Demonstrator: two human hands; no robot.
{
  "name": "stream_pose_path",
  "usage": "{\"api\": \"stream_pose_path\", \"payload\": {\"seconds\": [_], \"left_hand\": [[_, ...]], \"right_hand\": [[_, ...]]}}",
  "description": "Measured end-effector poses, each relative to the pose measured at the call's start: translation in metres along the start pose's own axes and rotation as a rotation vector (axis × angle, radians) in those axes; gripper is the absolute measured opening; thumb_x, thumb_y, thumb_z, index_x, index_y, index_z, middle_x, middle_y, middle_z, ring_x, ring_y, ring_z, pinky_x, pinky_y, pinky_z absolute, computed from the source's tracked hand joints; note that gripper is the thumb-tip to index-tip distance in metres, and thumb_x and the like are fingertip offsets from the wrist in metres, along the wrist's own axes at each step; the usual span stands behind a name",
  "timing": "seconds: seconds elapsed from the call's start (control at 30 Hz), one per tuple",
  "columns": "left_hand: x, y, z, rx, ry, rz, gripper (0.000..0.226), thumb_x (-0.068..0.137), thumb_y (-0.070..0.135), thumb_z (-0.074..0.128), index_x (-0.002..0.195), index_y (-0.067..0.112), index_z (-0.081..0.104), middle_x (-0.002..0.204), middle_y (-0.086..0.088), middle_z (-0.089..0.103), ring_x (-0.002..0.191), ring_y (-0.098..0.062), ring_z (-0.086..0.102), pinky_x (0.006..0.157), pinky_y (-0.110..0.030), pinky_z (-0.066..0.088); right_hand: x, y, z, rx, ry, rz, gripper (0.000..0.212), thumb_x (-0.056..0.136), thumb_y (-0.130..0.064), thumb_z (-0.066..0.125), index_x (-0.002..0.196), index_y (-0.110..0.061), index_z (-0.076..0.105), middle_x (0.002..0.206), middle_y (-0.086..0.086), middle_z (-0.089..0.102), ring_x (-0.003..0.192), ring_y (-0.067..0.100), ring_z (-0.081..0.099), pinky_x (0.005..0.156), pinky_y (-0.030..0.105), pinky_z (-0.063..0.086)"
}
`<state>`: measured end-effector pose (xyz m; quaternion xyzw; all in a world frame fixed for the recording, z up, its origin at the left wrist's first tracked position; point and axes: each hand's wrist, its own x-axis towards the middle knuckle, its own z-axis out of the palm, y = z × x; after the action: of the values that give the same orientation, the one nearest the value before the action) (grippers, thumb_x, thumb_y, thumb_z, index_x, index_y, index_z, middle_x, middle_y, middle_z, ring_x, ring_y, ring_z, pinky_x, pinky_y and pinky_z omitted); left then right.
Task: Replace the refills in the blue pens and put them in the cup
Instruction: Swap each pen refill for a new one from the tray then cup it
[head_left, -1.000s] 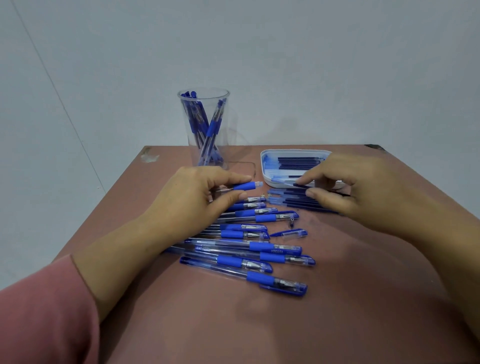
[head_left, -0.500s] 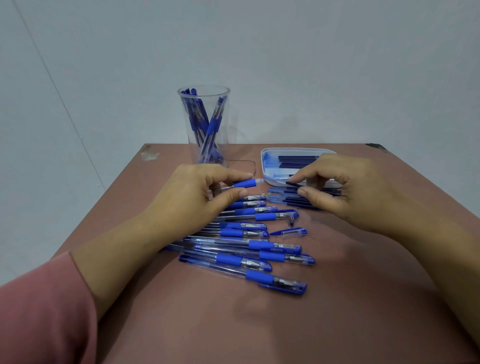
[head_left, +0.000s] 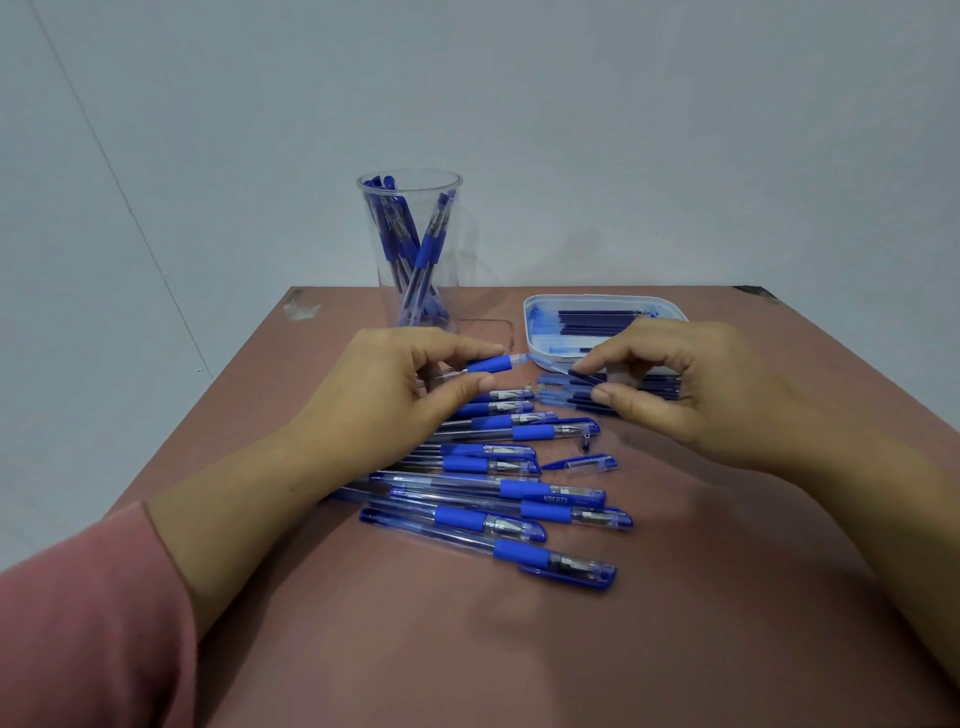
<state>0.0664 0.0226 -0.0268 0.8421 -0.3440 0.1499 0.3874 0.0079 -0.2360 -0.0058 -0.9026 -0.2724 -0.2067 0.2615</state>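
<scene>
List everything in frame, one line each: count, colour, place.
Table: one, reddish-brown, under everything.
Cup: one, clear, back centre.
Pens in cup: several, blue, standing tilted; count unclear.
Tray: one, white, back right.
Refills in tray: several, dark blue, lying flat.
Loose refills: a few, dark blue, on table before tray, partly under right hand.
Pens on table: about ten, blue and clear, rowed at centre.
Loose cap: one, clear-blue, right of the row.
Held pen: one, blue grip, in left hand.
Held refill: one, dark blue, pinched by right hand.
Sleeve: one, pink, bottom left.
Left hand: one, grips held pen.
Right hand: one, pinches held refill.
</scene>
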Motion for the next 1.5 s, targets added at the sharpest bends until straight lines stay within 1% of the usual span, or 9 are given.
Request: {"api": "stream_pose_path", "payload": {"seconds": [0.13, 0.33, 0.5, 0.7, 0.83, 1.1, 1.27, 1.4, 1.5], "left_hand": [[0.000, 0.001, 0.000, -0.004, -0.007, -0.010, 0.031, 0.082, 0.039, 0.069, 0.112, 0.033, 0.072, 0.068, 0.005, 0.067, 0.055, -0.003, 0.049, 0.056, -0.008, 0.038], [0.001, 0.004, -0.004, 0.095, -0.025, 0.040, 0.028, 0.083, 0.042, 0.068, 0.111, 0.038, 0.071, 0.077, 0.020, 0.067, 0.065, -0.007, 0.057, 0.060, -0.013, 0.044], [-0.001, 0.010, -0.005, 0.182, -0.104, 0.122, 0.033, 0.082, 0.049, 0.063, 0.112, 0.038, 0.071, 0.082, 0.032, 0.064, 0.076, 0.008, 0.060, 0.068, -0.009, 0.046], [-0.001, 0.011, -0.005, 0.192, -0.073, 0.124, 0.031, 0.082, 0.047, 0.064, 0.112, 0.039, 0.070, 0.075, 0.043, 0.052, 0.075, 0.012, 0.058, 0.066, -0.003, 0.040], [-0.001, 0.013, -0.004, 0.164, -0.074, 0.118, 0.038, 0.080, 0.055, 0.057, 0.112, 0.040, 0.070, 0.078, 0.042, 0.053, 0.076, 0.013, 0.057, 0.066, -0.004, 0.040], [-0.001, 0.009, -0.002, 0.124, -0.079, 0.092, 0.033, 0.081, 0.048, 0.064, 0.111, 0.038, 0.071, 0.081, 0.041, 0.056, 0.078, 0.016, 0.057, 0.069, -0.002, 0.039], [-0.001, 0.010, -0.002, 0.106, -0.078, 0.087, 0.036, 0.079, 0.053, 0.060, 0.111, 0.039, 0.071, 0.085, 0.039, 0.059, 0.081, 0.015, 0.058, 0.070, -0.003, 0.041], [-0.001, 0.011, -0.002, 0.106, -0.080, 0.089, 0.038, 0.079, 0.053, 0.059, 0.112, 0.037, 0.071, 0.083, 0.039, 0.057, 0.081, 0.018, 0.057, 0.070, -0.001, 0.039], [0.000, 0.010, -0.003, 0.112, -0.067, 0.079, 0.036, 0.080, 0.049, 0.061, 0.113, 0.036, 0.071, 0.082, 0.040, 0.056, 0.081, 0.020, 0.056, 0.070, 0.001, 0.038]], "right_hand": [[0.000, -0.002, 0.000, 0.032, -0.037, 0.035, 0.026, 0.082, -0.014, 0.073, 0.099, -0.032, 0.065, 0.078, -0.014, 0.063, 0.079, 0.003, 0.060, 0.072, 0.007, 0.044], [0.001, 0.004, 0.001, -0.027, -0.022, -0.018, 0.020, 0.085, -0.017, 0.071, 0.101, -0.028, 0.068, 0.082, -0.012, 0.064, 0.078, -0.002, 0.058, 0.073, 0.006, 0.042], [0.004, 0.007, 0.009, -0.136, -0.008, -0.096, 0.020, 0.086, -0.026, 0.063, 0.104, -0.027, 0.072, 0.085, -0.007, 0.065, 0.080, 0.013, 0.058, 0.074, 0.025, 0.045], [0.006, 0.004, 0.005, -0.193, 0.033, -0.106, 0.024, 0.083, -0.038, 0.068, 0.104, -0.026, 0.068, 0.094, -0.013, 0.064, 0.087, 0.003, 0.054, 0.082, 0.020, 0.041], [0.003, 0.003, 0.010, -0.159, 0.065, -0.062, 0.008, 0.082, -0.023, 0.067, 0.090, -0.023, 0.068, 0.083, -0.014, 0.062, 0.079, 0.004, 0.054, 0.073, 0.019, 0.044], [0.004, 0.000, 0.011, -0.097, 0.037, -0.023, 0.028, 0.084, -0.035, 0.062, 0.110, -0.028, 0.064, 0.096, -0.015, 0.063, 0.090, 0.006, 0.058, 0.081, 0.024, 0.047], [0.004, 0.002, 0.014, -0.104, 0.052, 0.025, 0.015, 0.082, -0.028, 0.062, 0.096, -0.025, 0.068, 0.085, -0.012, 0.064, 0.080, 0.007, 0.057, 0.072, 0.032, 0.050], [0.005, -0.001, 0.018, -0.087, 0.002, -0.004, 0.029, 0.087, -0.038, 0.059, 0.113, -0.030, 0.067, 0.093, -0.015, 0.065, 0.087, 0.004, 0.058, 0.078, 0.024, 0.048], [0.003, 0.000, 0.012, -0.049, 0.050, 0.066, 0.028, 0.083, -0.036, 0.061, 0.110, -0.029, 0.063, 0.095, -0.015, 0.063, 0.089, 0.006, 0.058, 0.079, 0.025, 0.048]]}}
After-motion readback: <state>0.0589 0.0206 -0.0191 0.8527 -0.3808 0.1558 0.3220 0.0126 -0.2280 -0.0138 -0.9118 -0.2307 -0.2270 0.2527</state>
